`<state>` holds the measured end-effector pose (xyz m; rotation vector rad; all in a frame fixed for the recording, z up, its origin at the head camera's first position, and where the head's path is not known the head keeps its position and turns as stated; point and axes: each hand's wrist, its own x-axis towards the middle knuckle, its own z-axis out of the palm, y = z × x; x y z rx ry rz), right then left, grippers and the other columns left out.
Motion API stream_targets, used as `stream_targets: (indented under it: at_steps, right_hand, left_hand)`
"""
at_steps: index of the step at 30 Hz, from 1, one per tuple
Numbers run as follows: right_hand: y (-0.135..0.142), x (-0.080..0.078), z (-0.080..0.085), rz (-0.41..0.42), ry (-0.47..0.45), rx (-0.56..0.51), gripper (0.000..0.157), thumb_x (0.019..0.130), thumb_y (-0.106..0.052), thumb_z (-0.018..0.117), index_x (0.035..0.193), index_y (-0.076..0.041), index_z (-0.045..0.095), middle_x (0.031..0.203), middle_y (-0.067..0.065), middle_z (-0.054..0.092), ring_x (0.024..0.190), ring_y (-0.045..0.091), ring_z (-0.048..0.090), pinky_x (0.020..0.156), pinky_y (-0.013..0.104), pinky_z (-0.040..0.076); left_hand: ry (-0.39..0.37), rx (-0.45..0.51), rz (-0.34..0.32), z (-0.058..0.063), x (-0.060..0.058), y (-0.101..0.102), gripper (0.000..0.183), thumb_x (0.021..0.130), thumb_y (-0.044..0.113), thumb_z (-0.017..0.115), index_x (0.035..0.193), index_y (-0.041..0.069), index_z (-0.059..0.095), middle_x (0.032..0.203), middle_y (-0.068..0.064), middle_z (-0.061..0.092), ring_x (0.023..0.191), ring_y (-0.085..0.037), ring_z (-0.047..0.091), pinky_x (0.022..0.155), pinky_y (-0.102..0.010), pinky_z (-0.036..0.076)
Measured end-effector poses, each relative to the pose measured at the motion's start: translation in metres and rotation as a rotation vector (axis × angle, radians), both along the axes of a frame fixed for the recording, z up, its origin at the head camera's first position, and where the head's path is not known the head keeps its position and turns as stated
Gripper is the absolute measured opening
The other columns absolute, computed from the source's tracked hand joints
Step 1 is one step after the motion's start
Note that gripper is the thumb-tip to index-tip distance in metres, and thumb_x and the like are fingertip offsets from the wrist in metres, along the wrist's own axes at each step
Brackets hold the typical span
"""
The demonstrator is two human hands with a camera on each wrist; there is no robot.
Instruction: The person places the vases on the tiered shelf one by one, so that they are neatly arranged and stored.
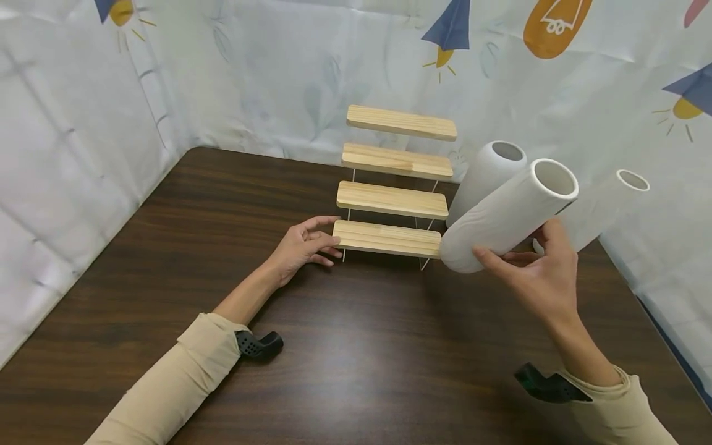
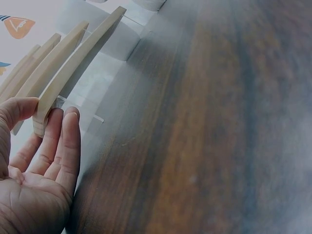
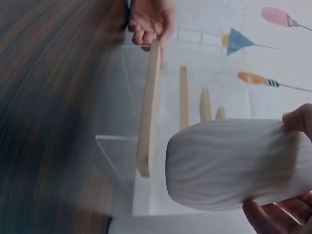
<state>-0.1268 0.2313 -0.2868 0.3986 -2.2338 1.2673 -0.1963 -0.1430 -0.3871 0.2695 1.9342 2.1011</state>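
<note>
A tiered display stand with several pale wooden shelves (image 1: 392,199) and clear side supports stands at the back of the table. My left hand (image 1: 303,250) pinches the left end of the lowest shelf (image 1: 386,238), thumb on top and fingers beneath, as the left wrist view shows. In my right hand (image 1: 547,272) is a white ribbed vase (image 1: 500,216), gripped round its side. It tilts, its mouth up to the right and its rounded base by the lowest shelf's right end. The right wrist view shows the vase (image 3: 229,163) across the shelves' near ends.
Behind the held vase stands a second white vase (image 1: 486,173), partly hidden. A third white vase (image 1: 609,198) is to the right, partly covered by my right hand. A patterned white curtain (image 1: 267,74) hangs along the back and sides of the dark wooden table (image 1: 334,358).
</note>
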Motion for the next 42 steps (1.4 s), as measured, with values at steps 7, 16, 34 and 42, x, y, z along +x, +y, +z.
stream_targets:
  at_steps: [7, 16, 34, 42]
  right_hand:
    - [-0.014, -0.002, 0.0, 0.047, 0.016, 0.012, 0.086, 0.065, 0.01, 0.09, 0.142, -0.01, 0.056, 0.128, -0.002, 0.061, 0.1, 0.013, 0.065, 0.068, 0.014, 0.058]
    - [-0.036, -0.008, -0.002, 0.093, 0.024, -0.027, 0.082, 0.064, 0.009, 0.091, 0.138, -0.008, 0.059, 0.125, -0.001, 0.063, 0.1, 0.016, 0.062, 0.066, 0.018, 0.059]
    - [-0.078, -0.025, -0.009, 0.163, -0.007, -0.029, 0.061, 0.071, -0.004, 0.091, 0.122, 0.0, 0.058, 0.115, -0.001, 0.064, 0.094, 0.016, 0.062, 0.065, 0.026, 0.062]
    - [-0.096, -0.035, -0.013, 0.224, -0.017, -0.049, 0.068, 0.071, -0.008, 0.092, 0.13, -0.002, 0.058, 0.12, 0.003, 0.063, 0.096, 0.016, 0.061, 0.065, 0.026, 0.062]
  left_hand:
    - [0.003, -0.002, 0.0, 0.0, 0.0, 0.0, 0.053, 0.1, 0.013, 0.066, 0.15, 0.009, 0.05, 0.101, -0.006, 0.075, 0.088, -0.02, 0.074, 0.071, -0.032, 0.063]
    - [-0.008, -0.005, 0.007, 0.0, 0.0, 0.0, 0.052, 0.1, 0.013, 0.066, 0.149, 0.011, 0.051, 0.102, -0.008, 0.074, 0.088, -0.021, 0.074, 0.071, -0.033, 0.064]
    - [0.003, -0.009, -0.002, 0.0, 0.001, 0.0, 0.054, 0.1, 0.014, 0.066, 0.151, 0.008, 0.048, 0.104, -0.008, 0.074, 0.087, -0.019, 0.075, 0.071, -0.032, 0.063]
    - [-0.001, 0.001, -0.002, 0.001, 0.001, 0.0, 0.052, 0.1, 0.014, 0.066, 0.15, 0.009, 0.049, 0.102, -0.008, 0.075, 0.087, -0.02, 0.075, 0.071, -0.032, 0.063]
